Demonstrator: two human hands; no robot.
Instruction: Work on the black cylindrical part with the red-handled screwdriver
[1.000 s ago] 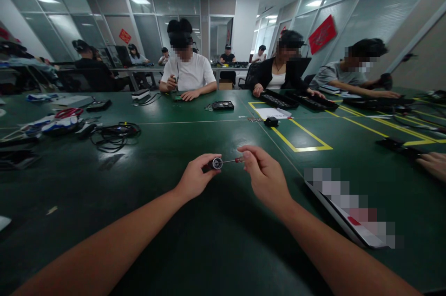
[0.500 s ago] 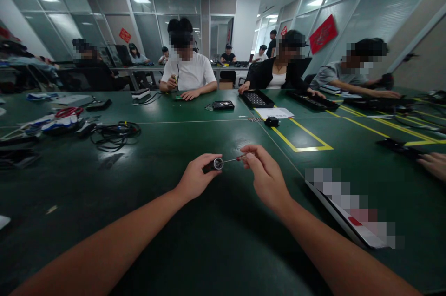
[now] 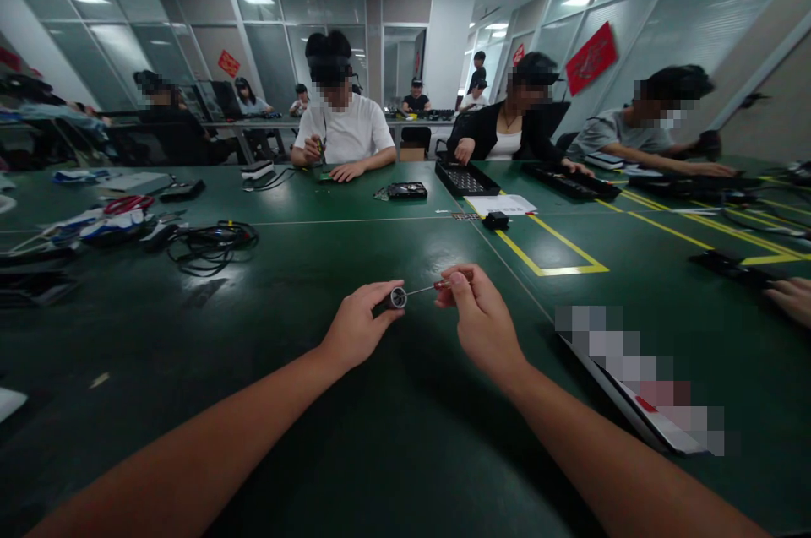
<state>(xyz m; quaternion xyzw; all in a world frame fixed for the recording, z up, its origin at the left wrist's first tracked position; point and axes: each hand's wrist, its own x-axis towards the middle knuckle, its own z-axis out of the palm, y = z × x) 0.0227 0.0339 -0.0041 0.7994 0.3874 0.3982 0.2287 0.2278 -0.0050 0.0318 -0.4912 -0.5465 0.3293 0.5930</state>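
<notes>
My left hand [image 3: 356, 325] is closed round a dark cylindrical piece [image 3: 397, 298] with a silvery ring at its end, which faces me and to the right. Thumb and fingers grip it from the left side. In my right hand [image 3: 480, 310] is a thin screwdriver [image 3: 421, 290] with a red handle, pinched between thumb and fingers. Its metal shaft points left, and the tip meets the right rim of the cylindrical piece; whether it sits in a screw is too small to tell. Both hands are above the green table [image 3: 355, 445].
A tangle of black cables [image 3: 212, 247] lies at left. Ahead to the right are a small black block [image 3: 495, 220] and yellow tape markings [image 3: 574, 270]. A white box [image 3: 639, 394] lies beside my right forearm. People sit across the table; another person's hand [image 3: 791, 299] reaches in at right.
The fingers of my right hand have curled more tightly round the screwdriver handle. My left hand and the cylindrical piece stay nearly still. Across the table, a person's hand has moved over the black tray.
</notes>
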